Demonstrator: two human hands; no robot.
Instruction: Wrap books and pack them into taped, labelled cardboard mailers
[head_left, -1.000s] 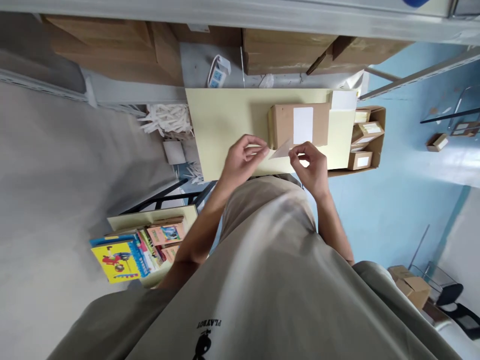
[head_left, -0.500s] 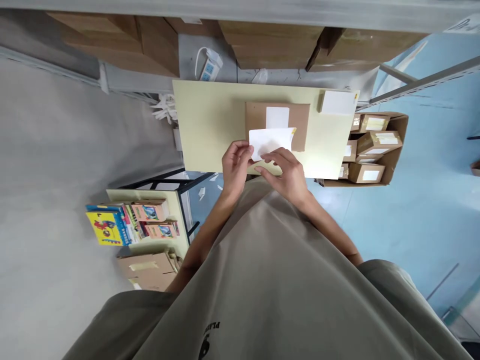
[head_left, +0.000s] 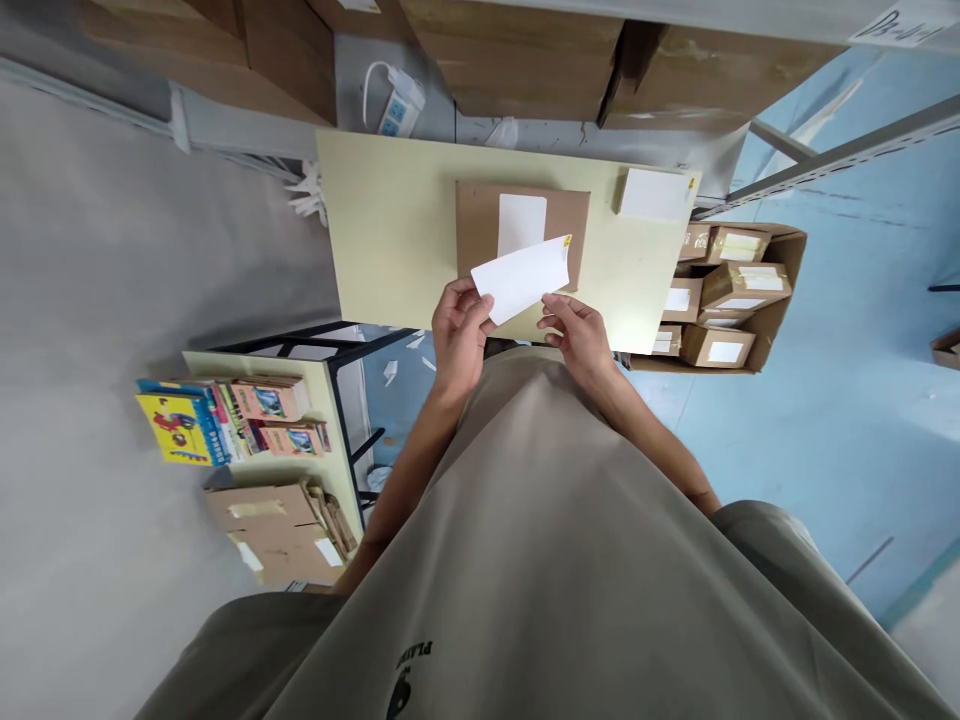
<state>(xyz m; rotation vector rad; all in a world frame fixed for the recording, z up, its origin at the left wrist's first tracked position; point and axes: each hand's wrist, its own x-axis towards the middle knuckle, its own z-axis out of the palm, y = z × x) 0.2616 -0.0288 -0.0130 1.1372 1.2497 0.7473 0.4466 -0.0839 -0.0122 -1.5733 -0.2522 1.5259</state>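
My left hand [head_left: 459, 330] pinches the left end of a white label sheet [head_left: 523, 280], thumb on top. A small yellow mark shows at the sheet's far right corner. My right hand [head_left: 576, 335] is closed, thumb and fingertips together at the sheet's lower right edge. The sheet is tilted and held above the near part of a cardboard box [head_left: 480, 225], which lies on a pale yellow table [head_left: 397, 240]. A white label [head_left: 521, 222] lies flat on the box, its near end hidden by the sheet.
A stack of white labels [head_left: 655, 194] sits at the table's right end. Right of it stands a large carton [head_left: 780, 300] of small labelled boxes. Books [head_left: 180, 428] and flattened cartons [head_left: 277, 535] rest at lower left. A power strip [head_left: 401, 103] and shelved boxes are behind.
The sheet has turned, its right end now higher. My right hand has drawn back from over the sheet to its lower right edge. The whole view has shifted slightly.
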